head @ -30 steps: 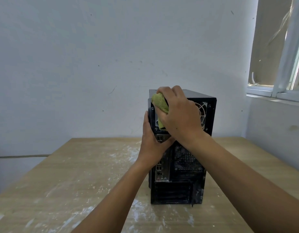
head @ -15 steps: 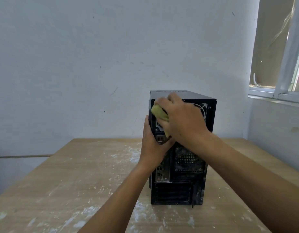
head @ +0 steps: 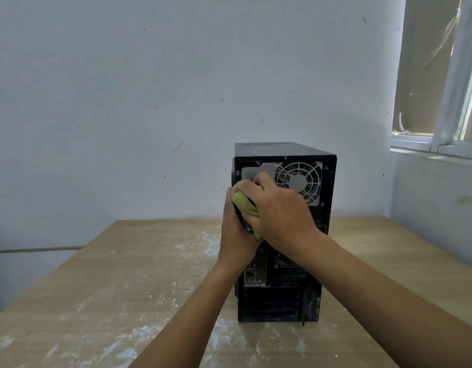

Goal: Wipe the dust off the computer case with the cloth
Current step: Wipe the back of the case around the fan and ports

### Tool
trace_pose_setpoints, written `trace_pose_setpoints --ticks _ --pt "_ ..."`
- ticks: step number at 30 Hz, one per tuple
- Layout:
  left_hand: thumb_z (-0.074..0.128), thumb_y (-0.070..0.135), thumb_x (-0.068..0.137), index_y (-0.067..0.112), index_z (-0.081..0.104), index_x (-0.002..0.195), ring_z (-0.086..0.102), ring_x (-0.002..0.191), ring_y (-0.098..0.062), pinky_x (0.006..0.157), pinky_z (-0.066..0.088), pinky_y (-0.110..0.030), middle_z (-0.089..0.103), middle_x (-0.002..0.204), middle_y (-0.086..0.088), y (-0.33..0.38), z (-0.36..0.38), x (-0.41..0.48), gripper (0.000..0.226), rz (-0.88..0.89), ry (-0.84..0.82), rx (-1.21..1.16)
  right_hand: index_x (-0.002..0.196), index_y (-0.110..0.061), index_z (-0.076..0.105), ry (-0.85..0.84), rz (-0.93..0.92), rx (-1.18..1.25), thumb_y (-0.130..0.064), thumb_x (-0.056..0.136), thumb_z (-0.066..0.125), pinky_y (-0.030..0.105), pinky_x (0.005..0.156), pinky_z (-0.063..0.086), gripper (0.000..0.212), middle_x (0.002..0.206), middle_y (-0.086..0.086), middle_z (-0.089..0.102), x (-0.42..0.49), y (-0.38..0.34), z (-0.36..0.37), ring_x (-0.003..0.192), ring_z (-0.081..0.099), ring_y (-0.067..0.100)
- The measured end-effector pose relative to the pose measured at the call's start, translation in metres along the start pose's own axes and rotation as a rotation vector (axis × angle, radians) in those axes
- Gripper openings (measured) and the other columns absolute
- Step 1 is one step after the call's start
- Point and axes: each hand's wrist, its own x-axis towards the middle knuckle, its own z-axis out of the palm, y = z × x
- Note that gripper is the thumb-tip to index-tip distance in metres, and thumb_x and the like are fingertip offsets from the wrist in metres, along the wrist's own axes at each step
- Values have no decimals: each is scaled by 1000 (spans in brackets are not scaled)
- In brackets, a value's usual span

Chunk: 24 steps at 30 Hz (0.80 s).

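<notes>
- Computer case (head: 272, 304) stands upright on the wooden table (head: 123, 274), back facing the person.
- The right hand (head: 282, 211) curls its fingers round the green cloth (head: 244, 204) and presses it on the back's left edge, beside the fan grille (head: 299, 181).
- The left hand (head: 236, 235) lies flat on the left side, fingers straight.
- Best to rub slowly and softly, so the case doesn't tip.
- One case, one cloth, two hands.

We see a black computer case (head: 280, 301), its fan grille (head: 299, 179) silver-grey in a pattern of concentric rings and spokes. The cloth (head: 242, 204) is yellow-green. The table (head: 123, 274) shows pale tan wood grain streaked with white smears. The wall (head: 123, 88) is bluish white, flecked with small dark specks; the window frame (head: 447, 102) is white.
</notes>
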Motion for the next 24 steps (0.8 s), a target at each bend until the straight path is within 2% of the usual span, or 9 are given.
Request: trace_pose_setpoints --ticks 4,7,10,11,14,16,18,22,24 --pt "84 26 74 26 26 149 54 123 -8 97 52 -32 53 136 5 -1 2 -7 95 -68 -3 -26 117 -22 59 -32 11 55 -31 86 67 34 48 50 34 101 4 55 4 4 -7 60 60 25" --pt "85 43 70 28 20 153 43 133 -2 107 43 -26 42 147 11 2 2 -16 106 -110 9 -16 120 -23 57 24 72 96 -36 90 61 32 57 50 33 104 2 56 22 14 -22 70 61 24" --pt "87 30 70 25 18 153 40 122 18 87 42 -2 37 144 18 -2 3 -23 108 -157 -12 -58 118 -24 57 58 83 132 -38 90 59 36 61 50 31 103 1 55 34 19 -32 75 60 26" --pt "88 27 70 25 17 154 40 122 16 82 42 0 35 144 18 -4 4 -26 110 -178 -24 -71 117 -24 58 68 68 130 -37 91 59 36 59 50 30 102 1 54 35 18 -32 73 59 26" --pt "90 49 61 32 15 154 38 138 -8 100 48 -22 36 152 11 -13 5 -32 120 -199 -9 -37 115 -22 59 107 69 143 -36 90 61 33 55 48 28 100 1 54 33 16 -28 67 58 25" --pt "85 67 55 36 15 153 37 140 -14 110 43 -40 35 153 8 -14 5 -35 125 -195 -1 12 116 -22 59 89 75 136 -36 89 62 32 53 48 30 101 1 55 27 13 -21 66 59 24" --pt "81 72 53 34 14 154 36 140 -13 111 41 -44 35 154 8 -14 6 -35 127 -197 3 10 116 -22 59 48 65 106 -34 87 65 32 50 51 32 101 1 56 15 9 -12 63 60 22" --pt "87 43 65 33 19 152 46 132 -8 104 48 -37 45 146 9 -15 5 -33 111 -169 1 2 107 -19 62 22 26 43 -27 79 75 26 38 44 32 92 4 55 -7 2 2 50 56 21" --pt "87 24 70 26 24 151 53 125 -13 91 53 -26 52 139 3 -17 6 -32 102 -160 3 -1 106 -20 62 -14 1 23 -29 79 75 27 37 45 31 92 4 55 -13 0 5 49 56 21"
